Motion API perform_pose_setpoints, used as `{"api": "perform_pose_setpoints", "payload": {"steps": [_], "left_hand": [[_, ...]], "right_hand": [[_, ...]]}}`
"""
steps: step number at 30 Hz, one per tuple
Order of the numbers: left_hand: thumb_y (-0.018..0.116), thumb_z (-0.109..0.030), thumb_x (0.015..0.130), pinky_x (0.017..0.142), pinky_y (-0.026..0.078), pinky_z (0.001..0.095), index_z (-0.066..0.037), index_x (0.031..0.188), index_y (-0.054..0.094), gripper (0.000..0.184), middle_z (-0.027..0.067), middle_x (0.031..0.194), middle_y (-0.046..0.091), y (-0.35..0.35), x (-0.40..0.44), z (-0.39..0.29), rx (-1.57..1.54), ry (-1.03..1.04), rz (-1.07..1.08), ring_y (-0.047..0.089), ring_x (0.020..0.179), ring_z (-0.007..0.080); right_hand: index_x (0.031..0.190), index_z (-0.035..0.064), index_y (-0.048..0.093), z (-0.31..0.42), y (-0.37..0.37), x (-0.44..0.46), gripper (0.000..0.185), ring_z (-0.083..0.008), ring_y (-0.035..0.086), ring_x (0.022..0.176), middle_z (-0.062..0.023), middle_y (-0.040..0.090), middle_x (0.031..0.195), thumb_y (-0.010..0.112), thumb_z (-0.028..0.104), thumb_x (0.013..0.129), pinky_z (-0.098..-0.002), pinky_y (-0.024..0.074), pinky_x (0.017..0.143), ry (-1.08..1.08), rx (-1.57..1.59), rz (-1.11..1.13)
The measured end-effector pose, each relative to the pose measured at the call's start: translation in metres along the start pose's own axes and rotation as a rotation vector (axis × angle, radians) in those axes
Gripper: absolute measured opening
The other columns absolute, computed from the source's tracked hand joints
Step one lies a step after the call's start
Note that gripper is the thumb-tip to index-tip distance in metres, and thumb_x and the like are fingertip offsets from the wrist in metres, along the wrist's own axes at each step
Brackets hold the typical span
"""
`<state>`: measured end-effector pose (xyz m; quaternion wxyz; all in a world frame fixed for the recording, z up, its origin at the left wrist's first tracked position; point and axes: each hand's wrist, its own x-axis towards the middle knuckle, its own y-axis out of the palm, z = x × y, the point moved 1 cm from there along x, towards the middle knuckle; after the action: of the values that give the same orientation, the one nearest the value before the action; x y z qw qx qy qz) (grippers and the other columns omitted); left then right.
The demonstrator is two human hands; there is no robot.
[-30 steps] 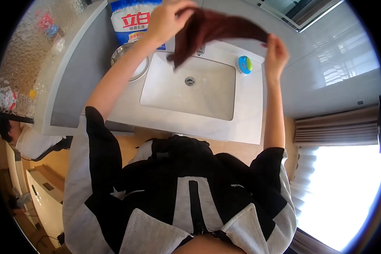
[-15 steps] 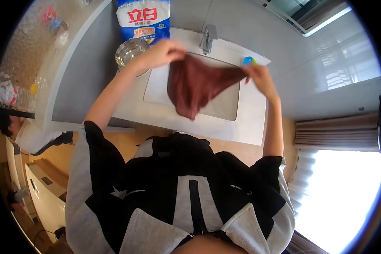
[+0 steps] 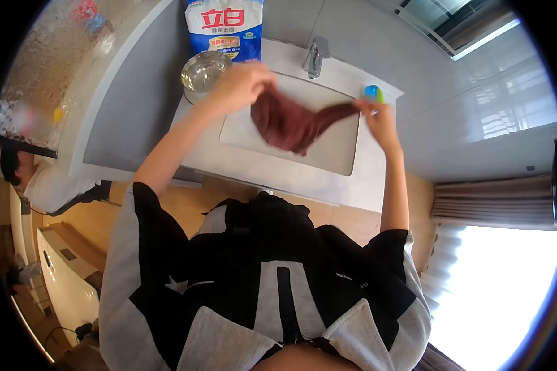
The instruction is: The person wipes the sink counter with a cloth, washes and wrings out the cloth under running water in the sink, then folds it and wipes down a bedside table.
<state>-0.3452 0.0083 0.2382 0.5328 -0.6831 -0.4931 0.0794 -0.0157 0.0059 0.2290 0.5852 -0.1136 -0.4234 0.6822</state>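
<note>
A limp maroon cloth [image 3: 288, 127] hangs stretched between my hands above the white sink [image 3: 325, 157]. My left hand [image 3: 247, 83] grips its upper left corner, fingers closed. At the other end, my right hand [image 3: 377, 120] pinches a narrower, twisted part of it. The cloth sags in folds in the middle, slightly blurred, and I cannot tell what kind of item it is. Beyond it stands the chrome faucet [image 3: 316, 57]. Close to my left wrist is a clear glass bowl [image 3: 199, 69].
A blue and white detergent bag [image 3: 224, 28] stands behind the bowl. A small blue and green object [image 3: 374, 93] lies at the counter's right back corner. Grey wall panels border the counter [image 3: 368, 185]. At far left another person [image 3: 52, 185] in white is partly visible.
The cloth has risen and its lower edge has swung up and right. Both hands still hold its ends. The view has shifted slightly.
</note>
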Motion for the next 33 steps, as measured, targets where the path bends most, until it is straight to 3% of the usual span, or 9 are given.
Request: {"api": "perform_pose_setpoints", "payload": {"steps": [4,6,7,10,12,20,24,28,33], "left_hand": [[0.061,0.001,0.072,0.070,0.047,0.0360,-0.007,0.084,0.062,0.015,0.0071,0.082,0.059,-0.029,0.008,-0.027,-0.178,-0.034,-0.614,0.057,0.081,0.0273],[0.061,0.000,0.073,0.071,0.047,0.0363,-0.007,0.084,0.063,0.014,0.0070,0.082,0.059,-0.012,-0.010,-0.018,-0.114,0.011,-0.370,0.057,0.083,0.0266],[0.061,0.000,0.073,0.071,0.047,0.0364,-0.008,0.084,0.063,0.013,0.0070,0.082,0.060,0.000,-0.023,-0.008,-0.083,0.033,-0.250,0.058,0.084,0.0263],[0.067,-0.008,0.074,0.071,0.048,0.0340,-0.006,0.090,0.067,0.016,0.0089,0.086,0.068,0.016,-0.058,0.004,-0.044,-0.353,0.829,0.064,0.083,0.0214],[0.069,-0.012,0.078,0.069,0.048,0.0298,-0.001,0.093,0.066,0.019,0.0082,0.085,0.068,0.023,-0.072,0.003,-0.237,-0.360,1.014,0.063,0.080,0.0169],[0.066,-0.015,0.081,0.073,0.045,0.0302,-0.001,0.092,0.065,0.018,0.0115,0.086,0.059,-0.072,-0.098,-0.011,-0.293,-0.205,0.020,0.057,0.083,0.0209],[0.065,-0.014,0.083,0.072,0.044,0.0272,-0.002,0.092,0.064,0.015,0.0083,0.083,0.058,-0.124,-0.139,-0.039,-0.332,-0.219,-0.278,0.056,0.081,0.0170],[0.060,-0.012,0.086,0.072,0.044,0.0251,-0.001,0.092,0.063,0.012,0.0034,0.081,0.060,-0.156,-0.217,-0.070,-0.372,-0.308,-0.445,0.055,0.076,0.0118],[0.053,-0.016,0.092,0.064,0.042,0.0193,-0.002,0.093,0.057,0.014,-0.0029,0.079,0.056,-0.174,-0.343,-0.118,-0.914,-0.671,-0.558,0.052,0.074,0.0046]], "right_hand": [[0.089,-0.0009,0.064,0.039,-0.024,0.006,0.009,-0.0139,0.058,0.070,-0.0080,0.066,0.080,0.056,0.002,0.086,-0.0244,0.0459,0.067,-0.143,0.165,-0.587],[0.088,0.0008,0.064,0.028,-0.009,-0.008,0.009,-0.0132,0.057,0.069,-0.0062,0.066,0.080,0.056,0.001,0.085,-0.0235,0.0453,0.067,-0.162,0.095,-0.496],[0.088,0.0010,0.064,0.035,-0.001,-0.017,0.010,-0.0152,0.057,0.068,-0.0066,0.066,0.079,0.054,0.003,0.086,-0.0253,0.0453,0.065,-0.073,0.118,-0.267],[0.078,-0.0006,0.064,0.026,0.022,-0.036,0.026,-0.0142,0.054,0.059,-0.0075,0.059,0.063,0.058,0.022,0.089,-0.0287,0.0435,0.057,0.289,0.071,0.721],[0.076,-0.0014,0.062,0.031,0.032,-0.047,0.032,-0.0121,0.052,0.057,-0.0041,0.055,0.060,0.058,0.027,0.090,-0.0274,0.0425,0.056,0.243,0.260,0.886],[0.084,-0.0021,0.064,0.075,0.011,-0.028,0.025,-0.0038,0.044,0.069,0.0055,0.055,0.072,0.055,0.019,0.093,-0.0193,0.0365,0.065,0.135,0.576,-0.124],[0.087,-0.0008,0.065,0.126,0.024,-0.017,0.024,-0.0044,0.049,0.076,0.0020,0.060,0.082,0.054,0.019,0.094,-0.0210,0.0387,0.071,-0.025,0.654,-0.307],[0.082,0.0034,0.059,0.195,0.067,-0.017,0.029,-0.0039,0.042,0.073,0.0043,0.052,0.075,0.048,0.026,0.097,-0.0195,0.0348,0.069,0.017,0.878,-0.300],[0.078,0.0064,0.053,0.276,0.160,-0.013,0.035,-0.0055,0.041,0.073,0.0037,0.047,0.075,0.042,0.033,0.098,-0.0203,0.0330,0.068,-0.101,0.887,0.192]]}}
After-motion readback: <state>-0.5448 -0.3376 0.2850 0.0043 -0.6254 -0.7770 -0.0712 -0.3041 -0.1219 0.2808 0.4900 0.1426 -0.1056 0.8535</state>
